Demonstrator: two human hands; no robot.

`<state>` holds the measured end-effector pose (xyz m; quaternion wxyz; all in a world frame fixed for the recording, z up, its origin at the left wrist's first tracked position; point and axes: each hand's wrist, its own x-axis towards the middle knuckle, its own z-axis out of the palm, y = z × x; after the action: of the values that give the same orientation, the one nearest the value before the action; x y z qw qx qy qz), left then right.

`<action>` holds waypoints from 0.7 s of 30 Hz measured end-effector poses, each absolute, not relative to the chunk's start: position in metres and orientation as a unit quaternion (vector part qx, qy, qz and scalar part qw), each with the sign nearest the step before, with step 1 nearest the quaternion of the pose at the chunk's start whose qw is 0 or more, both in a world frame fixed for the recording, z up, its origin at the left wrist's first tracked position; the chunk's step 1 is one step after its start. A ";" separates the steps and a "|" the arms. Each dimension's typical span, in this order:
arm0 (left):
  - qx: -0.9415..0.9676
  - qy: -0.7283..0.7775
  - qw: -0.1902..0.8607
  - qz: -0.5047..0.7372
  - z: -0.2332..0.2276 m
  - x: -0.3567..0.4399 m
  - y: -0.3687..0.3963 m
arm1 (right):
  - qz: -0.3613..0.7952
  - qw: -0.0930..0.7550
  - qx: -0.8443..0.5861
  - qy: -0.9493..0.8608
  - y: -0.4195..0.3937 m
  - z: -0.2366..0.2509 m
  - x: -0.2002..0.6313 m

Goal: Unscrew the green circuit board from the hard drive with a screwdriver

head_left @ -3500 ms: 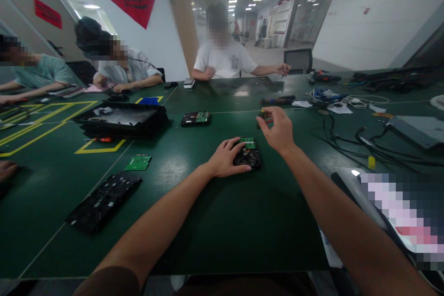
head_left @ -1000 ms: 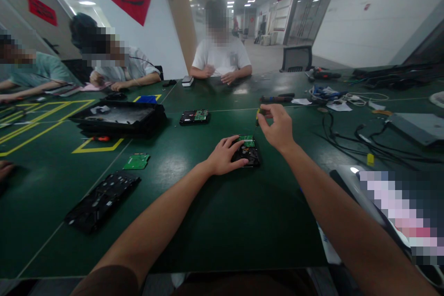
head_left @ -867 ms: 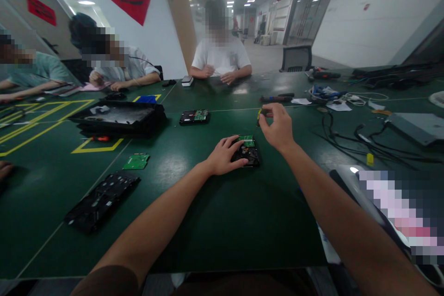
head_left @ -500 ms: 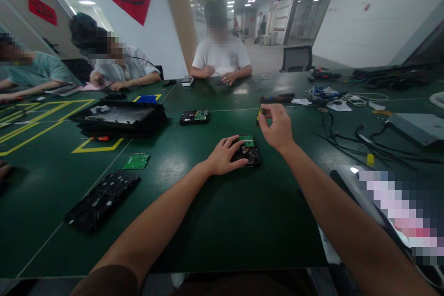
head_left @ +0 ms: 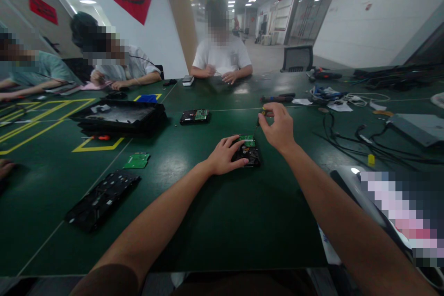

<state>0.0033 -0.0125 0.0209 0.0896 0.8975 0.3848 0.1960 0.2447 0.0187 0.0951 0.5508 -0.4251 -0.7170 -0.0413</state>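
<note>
Hard drive (head_left: 248, 152) under left hand (head_left: 224, 156), second drive (head_left: 194, 116) beyond

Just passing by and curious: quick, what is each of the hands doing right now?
Left hand: open, resting flat on the black hard drive with a green circuit board.
Right hand: closed, pinching a small yellow-and-black screwdriver.

I'm in an electronics teardown workshop: long green worktop (head_left: 215, 222) with yellow taped zones (head_left: 100, 148), loose circuit boards (head_left: 137, 161), opened drives (head_left: 194, 116), black chassis trays (head_left: 120, 118), cable tangles (head_left: 364, 138), co-workers seated round it, strip-lit corridor behind.
</note>
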 end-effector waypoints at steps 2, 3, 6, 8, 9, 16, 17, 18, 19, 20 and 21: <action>0.897 0.386 0.089 0.196 0.021 0.003 -0.013 | -0.027 0.551 -0.430 -0.715 0.020 0.094 0.245; 0.896 0.387 0.090 0.197 0.021 0.003 -0.013 | -0.022 0.548 -0.434 -0.715 0.020 0.094 0.246; 0.895 0.386 0.097 0.202 0.021 0.003 -0.013 | -0.036 0.539 -0.432 -0.722 0.018 0.096 0.245; 0.895 0.385 0.100 0.203 0.022 0.003 -0.013 | -0.055 0.539 -0.423 -0.726 0.017 0.096 0.245; 0.895 0.385 0.101 0.203 0.022 0.003 -0.013 | -0.061 0.539 -0.421 -0.727 0.017 0.096 0.245; 0.895 0.382 0.103 0.205 0.021 0.003 -0.012 | -0.028 0.548 -0.433 -0.715 0.021 0.092 0.247; 0.895 0.382 0.103 0.206 0.020 0.003 -0.012 | -0.025 0.544 -0.433 -0.719 0.021 0.093 0.247; 0.895 0.382 0.103 0.206 0.020 0.003 -0.012 | -0.026 0.539 -0.431 -0.723 0.020 0.093 0.247; 0.895 0.382 0.103 0.207 0.020 0.003 -0.012 | -0.030 0.535 -0.428 -0.728 0.020 0.094 0.247; 0.895 0.382 0.103 0.206 0.020 0.003 -0.012 | -0.034 0.532 -0.425 -0.732 0.019 0.095 0.246; 0.895 0.382 0.103 0.206 0.021 0.003 -0.013 | -0.038 0.531 -0.424 -0.733 0.019 0.095 0.246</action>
<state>0.0032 -0.0126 0.0205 0.1026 0.8949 0.3822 0.2064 0.2461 0.0190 0.0949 0.5305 -0.4239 -0.7330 -0.0383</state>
